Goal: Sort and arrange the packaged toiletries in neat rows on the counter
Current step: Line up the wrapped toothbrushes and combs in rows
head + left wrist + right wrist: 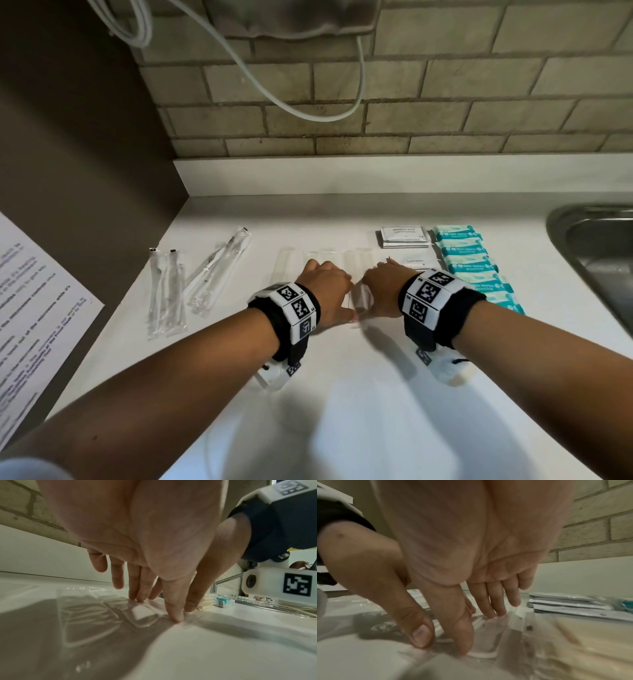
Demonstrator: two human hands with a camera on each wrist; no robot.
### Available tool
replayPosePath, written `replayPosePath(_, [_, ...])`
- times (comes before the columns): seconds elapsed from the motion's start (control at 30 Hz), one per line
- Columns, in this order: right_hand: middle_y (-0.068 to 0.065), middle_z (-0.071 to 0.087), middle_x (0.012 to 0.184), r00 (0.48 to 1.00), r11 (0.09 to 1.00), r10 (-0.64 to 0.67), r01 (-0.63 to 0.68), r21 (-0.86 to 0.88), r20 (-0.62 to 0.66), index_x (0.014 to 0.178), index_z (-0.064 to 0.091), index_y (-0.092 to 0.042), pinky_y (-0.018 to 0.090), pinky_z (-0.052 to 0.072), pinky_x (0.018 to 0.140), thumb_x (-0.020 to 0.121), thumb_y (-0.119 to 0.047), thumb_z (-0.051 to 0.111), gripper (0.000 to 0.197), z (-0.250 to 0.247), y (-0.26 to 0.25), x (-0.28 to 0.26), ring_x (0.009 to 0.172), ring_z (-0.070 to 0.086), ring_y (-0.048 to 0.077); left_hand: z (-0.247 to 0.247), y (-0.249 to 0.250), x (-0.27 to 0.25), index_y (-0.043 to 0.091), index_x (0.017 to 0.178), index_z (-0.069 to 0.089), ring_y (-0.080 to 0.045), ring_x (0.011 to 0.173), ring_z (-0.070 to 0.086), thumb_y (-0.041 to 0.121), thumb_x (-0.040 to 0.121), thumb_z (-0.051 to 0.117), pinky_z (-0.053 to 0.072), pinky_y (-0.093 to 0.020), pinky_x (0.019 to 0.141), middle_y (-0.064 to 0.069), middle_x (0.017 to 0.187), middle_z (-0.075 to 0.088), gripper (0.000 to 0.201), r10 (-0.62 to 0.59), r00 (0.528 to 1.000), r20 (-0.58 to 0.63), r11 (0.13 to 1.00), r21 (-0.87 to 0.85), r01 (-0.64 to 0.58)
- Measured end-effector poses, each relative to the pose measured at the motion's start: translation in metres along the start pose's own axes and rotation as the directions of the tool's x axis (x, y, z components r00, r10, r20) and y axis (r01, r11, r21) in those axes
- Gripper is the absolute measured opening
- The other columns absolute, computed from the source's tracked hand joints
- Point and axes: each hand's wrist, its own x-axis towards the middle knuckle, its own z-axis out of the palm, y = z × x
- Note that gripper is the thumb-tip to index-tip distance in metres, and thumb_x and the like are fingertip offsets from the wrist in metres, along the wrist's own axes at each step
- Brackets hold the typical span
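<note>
White counter (342, 377), clear packets (325, 260) under left hand (329, 291), right hand (383, 291) fingertips

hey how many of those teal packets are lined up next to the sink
6 teal packets show, in one column between the white sachets and the sink, running from the back toward the right hand. The wristband covers the nearest end, so more may be hidden.
</note>
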Motion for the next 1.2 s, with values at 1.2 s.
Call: replayPosePath(1.2, [0.007,0.048,0.139,0.990,0.995,-0.098,0.101,0.024,-0.102,0.137,0.047,-0.009,0.038,0.032,0.111,0.091,-0.030,0.049,0.050,-0.010,-0.028,-0.004,0.128,0.041,0.026,-0.010,-0.048,-0.032,0.027,0.141,0.045,-0.018,0.145,0.021,0.055,0.087,0.054,0.011,-0.041,0.111,0.010,0.151,0.040,0.062,-0.277,0.961,-0.013,0.954,-0.121,0.273])
